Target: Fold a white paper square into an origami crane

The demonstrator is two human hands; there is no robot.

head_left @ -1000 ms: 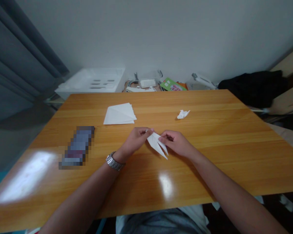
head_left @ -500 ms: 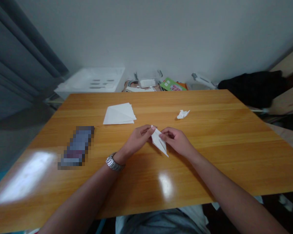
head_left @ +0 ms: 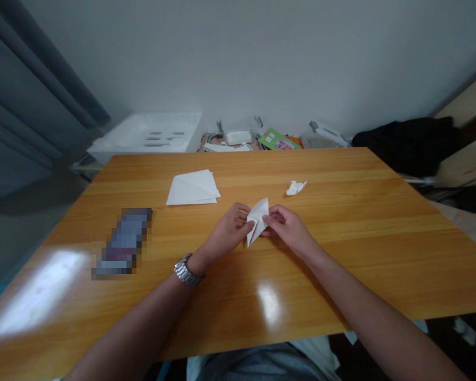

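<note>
A small white folded paper piece [head_left: 257, 219] with pointed tips is held just above the wooden table [head_left: 341, 248], near its middle. My left hand [head_left: 228, 233], with a metal watch on its wrist, pinches the paper's left side. My right hand [head_left: 287, 228] pinches its right side. Both hands have their fingers closed on the paper, which stands roughly upright with one point up and one down.
A stack of white paper sheets [head_left: 193, 188] lies behind my left hand. A small folded white paper figure [head_left: 295, 187] lies to the back right. A blurred dark object [head_left: 121, 243] rests at the left. Clutter and a black cloth [head_left: 408, 140] lie beyond the table's far edge.
The paper piece has been turned from lying slanted with its points toward me to standing more upright. Both hands shifted slightly with it.
</note>
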